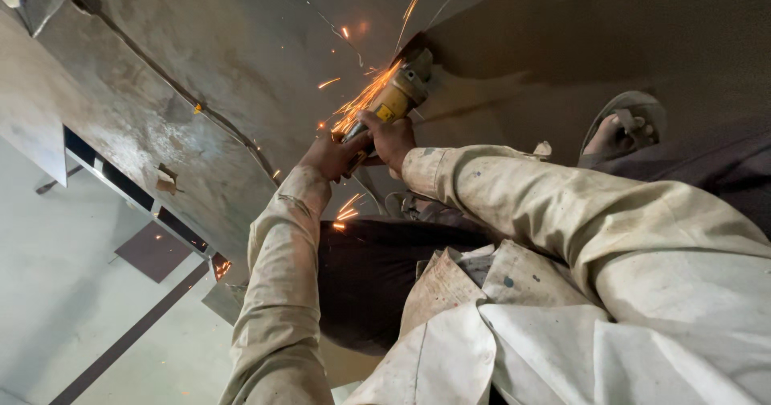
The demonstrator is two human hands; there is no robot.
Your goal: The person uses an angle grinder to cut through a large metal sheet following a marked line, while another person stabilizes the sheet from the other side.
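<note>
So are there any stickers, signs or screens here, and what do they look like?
Label: a small dark patch on the yellow angle grinder, just above the right hand; too small to make out.
No packages, signs or screens show.

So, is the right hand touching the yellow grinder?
Touching. The head view shows the right hand wrapped around the body of the yellow grinder, with no gap; the left hand grips behind it.

Metal workshop: big steel sheets (pixel 201 76) lying about, yellow grinder (pixel 395 96) throwing sparks (pixel 361 100), dusty floor (pixel 610 36), stained work clothes (pixel 562 293).
</note>
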